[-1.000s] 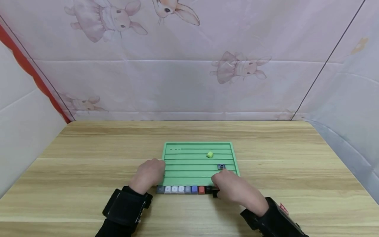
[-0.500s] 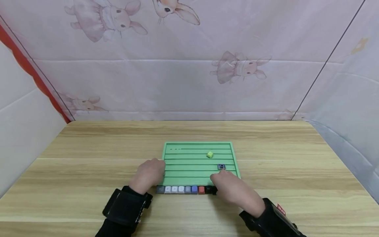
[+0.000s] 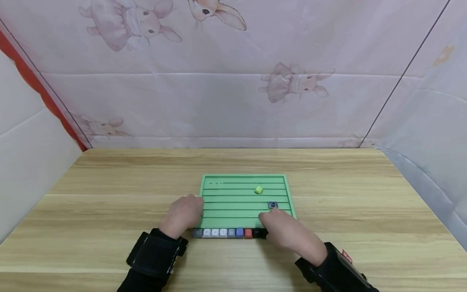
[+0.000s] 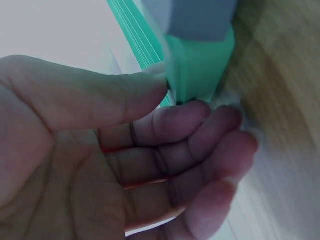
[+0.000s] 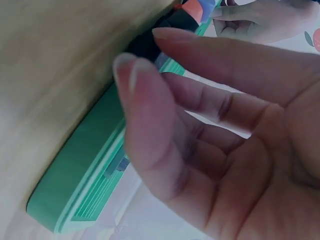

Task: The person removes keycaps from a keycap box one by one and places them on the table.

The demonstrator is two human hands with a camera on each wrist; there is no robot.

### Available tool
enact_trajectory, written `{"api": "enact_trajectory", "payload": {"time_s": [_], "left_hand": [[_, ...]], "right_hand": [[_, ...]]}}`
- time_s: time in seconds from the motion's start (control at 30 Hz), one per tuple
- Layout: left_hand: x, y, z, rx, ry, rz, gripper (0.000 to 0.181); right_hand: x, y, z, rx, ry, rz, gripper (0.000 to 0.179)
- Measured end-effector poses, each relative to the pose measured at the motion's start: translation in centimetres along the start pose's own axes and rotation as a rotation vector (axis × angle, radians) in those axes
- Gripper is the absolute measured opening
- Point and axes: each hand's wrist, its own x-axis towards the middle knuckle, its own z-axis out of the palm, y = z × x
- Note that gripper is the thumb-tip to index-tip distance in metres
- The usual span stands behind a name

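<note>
A green ridged tray (image 3: 233,213) lies on the table. My left hand (image 3: 185,213) holds its left edge near the front corner, thumb on one side and curled fingertips on the other in the left wrist view. Along the tray's front edge runs a row of small keycaps (image 3: 223,233), dark grey, white, bluish, red and black. At the row's right end my right hand (image 3: 286,231) pinches a black keycap (image 5: 144,46) between thumb and index finger, up against the neighbouring black one. That keycap is mostly hidden by the fingers.
On the tray lie a yellow-green keycap (image 3: 258,190) and a dark keycap-sized piece (image 3: 273,205), the latter just beyond my right hand. The wooden table (image 3: 127,174) ends at a rabbit-printed cloth backdrop (image 3: 219,105).
My right hand has shifted slightly left with the black keycap, closing its small offset from the row. The left hand and tray have stayed in place.
</note>
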Motion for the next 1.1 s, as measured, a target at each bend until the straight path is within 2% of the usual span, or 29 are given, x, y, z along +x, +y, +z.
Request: {"api": "enact_trajectory", "payload": {"time_s": [0.37, 0.67, 0.97, 1.1], "left_hand": [[0.0, -0.1, -0.1, -0.002, 0.000, 0.005, 0.017], [0.0, -0.1, -0.2, -0.006, -0.003, 0.005, 0.015], [0.0, 0.0, -0.2, -0.006, -0.014, -0.007, 0.013], [0.0, 0.1, -0.1, -0.004, -0.012, -0.007, 0.014]], "right_hand": [[0.0, 0.0, -0.7, 0.037, -0.006, 0.017, 0.021], [-0.1, 0.4, -1.9, 0.035, 0.090, 0.062, 0.023], [0.3, 1.1, -3.1, 0.031, 0.111, 0.169, 0.014], [0.5, 1.6, -3.6, 0.034, 0.129, 0.176, 0.012]]}}
